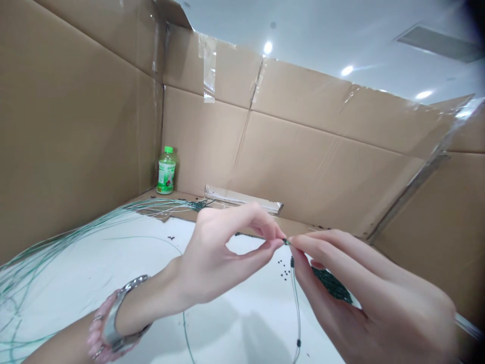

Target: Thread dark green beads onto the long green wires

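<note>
**Beaded strand (296, 303) pinched above the bench (113, 268)**

The beaded strand is gripped near its upper end at the meeting point of the hands; a small dark bead (284, 241) is seen there, and further dark beads are spaced along the thin line; its upper stretch is held roughly level, crossing from left to right in front of the body, while its lower stretch falls toward the viewer, over the white bench, and is nearer the right hand (364, 298); the left hand (212, 263) is clamped on the strand between thumb and forefinger; the right hand is brought up until its fingertips (291, 239) almost touch those of the left, so that the hands are nearly together; whether the strand is gripped by the right hand cannot be told, as that spot is hidden; a mass of dark green beads (331, 284) is seen beneath the right fingers, though whether it is held or lying on the bench cannot be told; loose beads (282, 270) are scattered just beside it; a sheaf of green strands (76, 253) is spread across the bench to the left; a silver wristwatch (118, 316) and a pink bracelet (99, 328) are worn on the left arm; a green-capped bottle (166, 172) is stood against the cardboard wall (204, 141) beyond.
</note>
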Demonstrator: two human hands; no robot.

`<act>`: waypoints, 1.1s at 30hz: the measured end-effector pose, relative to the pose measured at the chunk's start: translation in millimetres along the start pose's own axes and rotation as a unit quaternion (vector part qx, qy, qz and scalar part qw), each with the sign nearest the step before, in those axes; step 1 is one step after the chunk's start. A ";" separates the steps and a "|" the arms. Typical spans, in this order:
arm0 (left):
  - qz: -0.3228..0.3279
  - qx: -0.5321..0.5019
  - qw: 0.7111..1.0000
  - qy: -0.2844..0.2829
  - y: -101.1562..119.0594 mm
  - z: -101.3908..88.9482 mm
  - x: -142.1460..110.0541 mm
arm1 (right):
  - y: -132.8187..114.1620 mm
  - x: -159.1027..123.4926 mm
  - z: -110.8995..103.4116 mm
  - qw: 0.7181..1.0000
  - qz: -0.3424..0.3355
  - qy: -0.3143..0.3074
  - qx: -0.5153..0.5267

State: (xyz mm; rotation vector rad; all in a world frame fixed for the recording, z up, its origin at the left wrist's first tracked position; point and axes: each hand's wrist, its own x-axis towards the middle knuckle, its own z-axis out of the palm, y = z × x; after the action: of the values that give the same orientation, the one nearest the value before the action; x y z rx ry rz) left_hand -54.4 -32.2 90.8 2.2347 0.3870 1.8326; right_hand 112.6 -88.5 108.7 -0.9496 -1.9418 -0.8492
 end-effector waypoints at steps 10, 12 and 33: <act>0.056 0.071 0.996 -0.020 -1.8 -0.8 -1.8 | -0.2 0.0 1.2 1.000 -0.003 -0.022 0.003; 0.075 0.101 0.992 -0.028 -0.4 -1.4 -1.3 | 0.3 1.7 1.6 1.000 0.001 -0.027 0.010; 0.088 0.144 0.985 0.029 -11.6 3.9 -2.2 | 0.1 11.1 20.7 0.957 0.156 -0.036 0.243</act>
State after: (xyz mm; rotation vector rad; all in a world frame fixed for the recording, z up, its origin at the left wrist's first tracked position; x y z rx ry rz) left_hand -51.7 -22.0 84.1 2.4791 0.5079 2.0490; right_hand 100.8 -68.2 108.9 -0.9534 -1.8687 -0.1425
